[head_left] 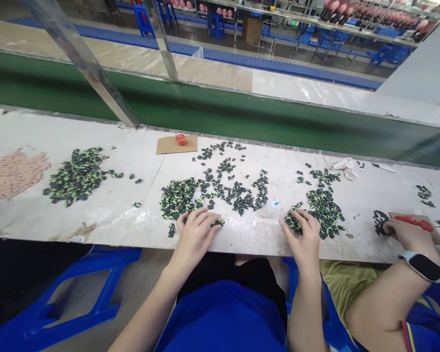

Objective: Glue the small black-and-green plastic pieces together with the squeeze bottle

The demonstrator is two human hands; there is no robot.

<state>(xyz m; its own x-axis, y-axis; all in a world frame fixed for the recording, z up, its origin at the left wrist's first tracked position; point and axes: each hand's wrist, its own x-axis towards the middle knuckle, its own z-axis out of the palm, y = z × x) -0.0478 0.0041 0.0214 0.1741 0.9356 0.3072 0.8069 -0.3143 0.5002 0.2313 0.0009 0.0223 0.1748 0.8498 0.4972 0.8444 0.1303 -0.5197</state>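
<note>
My left hand [195, 233] rests palm down on the white bench [113, 210], fingers spread, with its fingertips touching a few small black-and-green parts [217, 223] at the near edge of a dense pile [178, 197]. My right hand [303, 234] lies flat with fingers apart on the left edge of another pile of the same parts [324, 209]. Loose parts [238, 190] are scattered between the two piles. Neither hand grips anything.
A small red cup [181, 139] stands on a cardboard square [176, 144] at the bench's far edge. Further left lie a black-green pile [77, 175] and a pinkish pile [12, 173]. At the right a co-worker's hand [407, 233] with a wristwatch holds a red tool. Behind runs a green conveyor belt [242, 117].
</note>
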